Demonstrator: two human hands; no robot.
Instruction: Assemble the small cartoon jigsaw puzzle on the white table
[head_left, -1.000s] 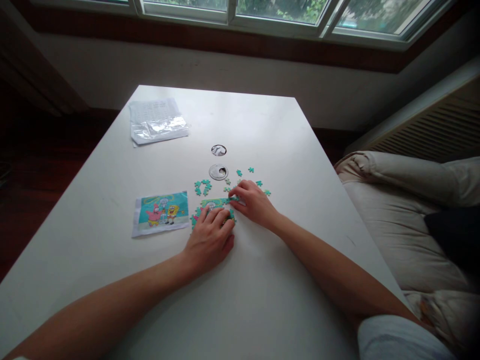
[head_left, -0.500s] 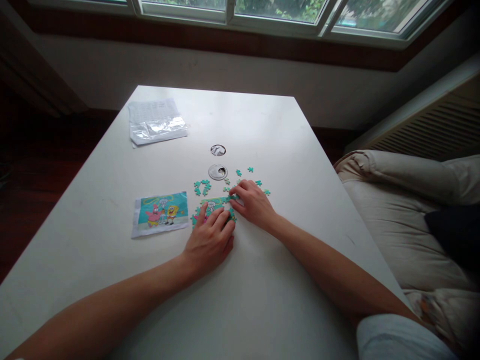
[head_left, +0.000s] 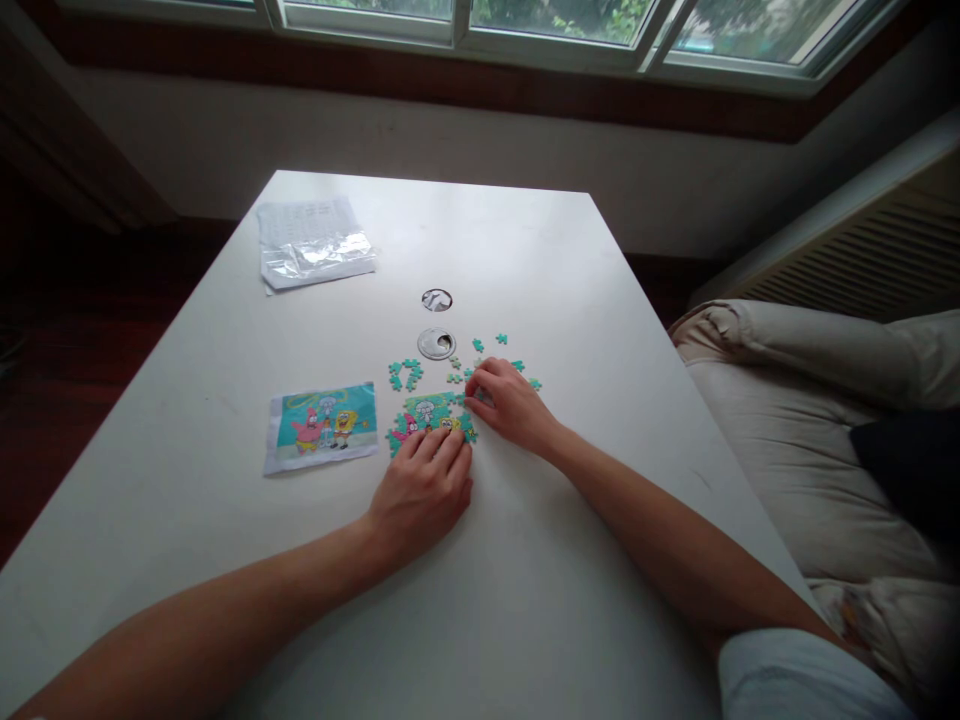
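A partly joined jigsaw puzzle (head_left: 425, 413) with cartoon figures on a teal ground lies flat on the white table. My left hand (head_left: 426, 478) rests palm down at its lower edge, fingers stretched and lying on the border, covering part of it. At the puzzle's upper right corner, my right hand (head_left: 504, 398) has thumb and forefinger drawn together on a small teal puzzle piece (head_left: 461, 399), mostly hidden by the fingertips. Several loose puzzle pieces (head_left: 478, 345) lie beyond and beside the right hand. A small joined cluster of teal pieces (head_left: 406, 375) sits above the puzzle's left side.
Left of the puzzle lies a picture sheet (head_left: 324, 428) showing the same cartoon figures. Papers in a clear plastic bag (head_left: 316, 245) lie at the table's far left. Two round table inserts (head_left: 436, 344) are set beyond the puzzle. A beige sofa (head_left: 757, 430) stands at the right.
My left hand has drawn back toward me, uncovering the puzzle's figures. The right fingertips have shifted slightly right, off the puzzle's top edge.
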